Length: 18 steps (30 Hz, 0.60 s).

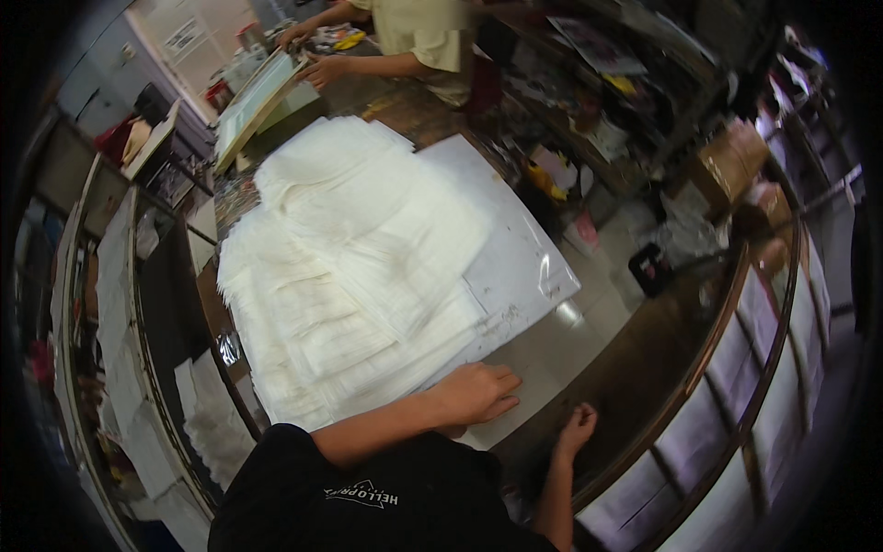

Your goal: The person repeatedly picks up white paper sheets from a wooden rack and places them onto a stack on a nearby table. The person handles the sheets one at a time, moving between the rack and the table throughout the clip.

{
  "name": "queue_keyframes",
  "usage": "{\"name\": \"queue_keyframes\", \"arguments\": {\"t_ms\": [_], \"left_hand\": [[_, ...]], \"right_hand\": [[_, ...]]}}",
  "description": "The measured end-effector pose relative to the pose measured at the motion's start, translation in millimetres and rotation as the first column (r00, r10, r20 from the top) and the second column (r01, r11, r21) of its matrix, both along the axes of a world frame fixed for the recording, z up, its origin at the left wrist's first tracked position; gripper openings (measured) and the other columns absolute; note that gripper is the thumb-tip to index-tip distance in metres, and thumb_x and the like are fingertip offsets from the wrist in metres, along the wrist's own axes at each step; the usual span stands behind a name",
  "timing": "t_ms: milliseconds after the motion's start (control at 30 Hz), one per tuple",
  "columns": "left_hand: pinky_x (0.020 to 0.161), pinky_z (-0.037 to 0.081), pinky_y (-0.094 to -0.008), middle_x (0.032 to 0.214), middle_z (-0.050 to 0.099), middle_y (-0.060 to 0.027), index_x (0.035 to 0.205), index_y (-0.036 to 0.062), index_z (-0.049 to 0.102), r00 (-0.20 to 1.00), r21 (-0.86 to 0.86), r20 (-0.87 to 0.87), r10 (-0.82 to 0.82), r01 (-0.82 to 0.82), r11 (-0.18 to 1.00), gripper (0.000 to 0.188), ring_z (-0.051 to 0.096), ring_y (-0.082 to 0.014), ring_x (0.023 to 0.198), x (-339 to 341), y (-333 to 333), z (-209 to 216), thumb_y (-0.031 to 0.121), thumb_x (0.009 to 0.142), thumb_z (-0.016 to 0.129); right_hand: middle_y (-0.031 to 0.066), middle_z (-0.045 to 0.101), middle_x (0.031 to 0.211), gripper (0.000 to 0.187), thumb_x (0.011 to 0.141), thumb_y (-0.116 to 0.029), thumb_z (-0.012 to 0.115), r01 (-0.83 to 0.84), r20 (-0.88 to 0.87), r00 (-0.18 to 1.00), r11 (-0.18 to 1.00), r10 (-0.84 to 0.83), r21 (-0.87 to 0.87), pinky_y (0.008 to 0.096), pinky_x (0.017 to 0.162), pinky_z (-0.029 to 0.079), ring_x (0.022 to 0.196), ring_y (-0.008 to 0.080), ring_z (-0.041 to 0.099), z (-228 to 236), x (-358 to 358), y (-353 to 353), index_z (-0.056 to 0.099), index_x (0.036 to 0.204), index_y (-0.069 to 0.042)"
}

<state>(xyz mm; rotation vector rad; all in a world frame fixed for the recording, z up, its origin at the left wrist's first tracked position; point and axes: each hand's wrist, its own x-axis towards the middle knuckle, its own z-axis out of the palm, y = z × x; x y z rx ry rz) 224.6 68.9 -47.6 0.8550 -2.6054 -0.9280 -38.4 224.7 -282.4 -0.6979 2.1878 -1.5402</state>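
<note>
A big, uneven pile of thin white sheets point(368, 230) covers most of the table in front of me, its edges fanned out in layers. Under its right side lies a smooth pale board point(524, 248) with a few dark marks. My left hand point(474, 394) is across my body, just past the pile's near right edge. Its fingers are slightly apart, and I see nothing in them. Farther right and lower, my right hand point(578, 427) hovers beside a drying rack, fingers curled together, with nothing visible in them.
Curved-looking racks with pale sheets stand on the right point(699, 414) and left point(115, 304). Across the table a co-worker in a yellow shirt point(418, 37) holds a tilted framed screen point(253, 110). Cardboard boxes point(731, 166) and a cluttered shelf point(589, 120) are at the far right.
</note>
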Motion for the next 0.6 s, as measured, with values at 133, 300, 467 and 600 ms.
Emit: {"name": "queue_keyframes", "arguments": {"t_ms": [133,300,467,600], "left_hand": [[0.068,0.052,-0.0442,0.092,0.064,-0.0147,0.108,0.0039,0.063,0.98,-0.09,-0.057,0.193,-0.197,0.976,0.029,0.065,-0.0355,0.077,33.5,-31.0,15.2,0.027,0.091,0.064],[0.068,0.053,-0.0407,0.093,0.064,-0.0141,0.111,0.0035,0.064,0.925,-0.08,-0.053,0.376,-0.379,0.922,0.03,0.066,-0.0311,0.076,77.9,-65.4,35.1,0.027,0.092,0.063],[0.07,0.054,-0.038,0.097,0.065,-0.0138,0.113,0.0027,0.064,0.86,-0.073,-0.077,0.504,-0.509,0.858,0.032,0.067,-0.0272,0.075,107.8,-86.1,37.1,0.027,0.092,0.064],[0.07,0.054,-0.0379,0.098,0.065,-0.0134,0.113,0.003,0.063,0.816,-0.07,-0.071,0.573,-0.577,0.813,0.031,0.067,-0.0264,0.076,124.6,-96.3,32.9,0.026,0.091,0.064]], "right_hand": [[0.0051,0.062,0.087,0.017,0.094,-0.014,0.061,-0.286,0.228,0.94,0.95,0.253,0.124,0.0257,0.065,0.048,0.076,0.0113,0.058,-26.8,17.9,-15.4,0.059,0.107,-0.002],[0.0081,0.063,0.081,0.024,0.092,-0.017,0.063,-0.472,0.43,0.843,0.828,0.323,0.302,0.0296,0.058,0.049,0.069,0.0146,0.062,-50.5,34.6,-13.3,0.059,0.108,0.0],[0.0127,0.067,0.094,0.034,0.091,-0.024,0.06,-0.591,0.499,0.796,0.614,0.341,0.523,0.0317,0.069,0.05,0.081,0.0191,0.064,-102.8,11.6,13.8,0.061,0.109,0.006],[0.017,0.069,0.09,0.035,0.088,-0.022,0.061,-0.564,0.398,0.825,0.554,0.401,0.613,0.0346,0.069,0.051,0.081,0.0218,0.067,-90.3,-2.6,25.5,0.063,0.108,0.008]]}}
